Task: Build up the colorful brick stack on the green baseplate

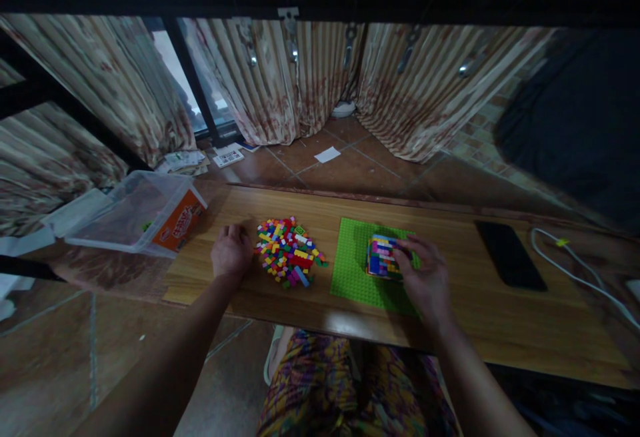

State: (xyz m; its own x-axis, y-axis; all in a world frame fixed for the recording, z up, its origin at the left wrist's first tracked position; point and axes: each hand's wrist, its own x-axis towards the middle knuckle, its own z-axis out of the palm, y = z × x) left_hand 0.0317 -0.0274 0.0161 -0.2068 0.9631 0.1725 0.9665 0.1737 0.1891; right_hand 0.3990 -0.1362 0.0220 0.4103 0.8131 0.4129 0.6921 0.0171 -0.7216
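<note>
Head view: right hand (425,277), fingers gripping multicoloured brick block (381,256) on green baseplate (353,270), frame centre; left hand (231,252) curled closed on wooden surface (450,317) beside loose brick pile (289,252)

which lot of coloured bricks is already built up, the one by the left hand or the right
The brick block under the right hand, stacked on the green baseplate; the loose pile by the left hand is unbuilt.

Dim, bluish scene lit mainly by daylight through the window gap (170,57) at upper left; soft glare on the wooden table (450,330) near edge, strong wide-angle bending and blur toward the frame edges.
</note>
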